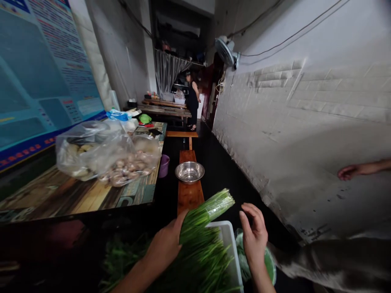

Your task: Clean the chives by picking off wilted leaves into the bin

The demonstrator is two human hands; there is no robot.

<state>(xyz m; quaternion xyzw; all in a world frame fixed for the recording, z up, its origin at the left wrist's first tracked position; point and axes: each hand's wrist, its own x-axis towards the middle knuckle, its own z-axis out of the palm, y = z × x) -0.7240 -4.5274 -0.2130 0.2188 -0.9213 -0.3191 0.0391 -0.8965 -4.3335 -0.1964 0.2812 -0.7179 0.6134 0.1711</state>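
My left hand (166, 240) is closed around a bundle of garlic chives (198, 215), its pale cut ends pointing up and right. Clear wrapping (218, 205) binds the stalks near those ends. To the right of the bundle, my right hand (255, 226) is raised with curled fingers and a gap between thumb and forefinger; it does not touch the chives. More loose green chives (204, 260) fill a white plastic crate (233, 252) below, and their left part lies in shadow.
A steel bowl (190, 172) stands on a wooden bench (191, 197). Bags of mushrooms (128, 165) cover the table (82, 195) at left. A purple bucket (164, 166) and a green bucket (270, 264) stand nearby. Another person's hand (351, 171) reaches in from the right; someone (192, 99) stands far back.
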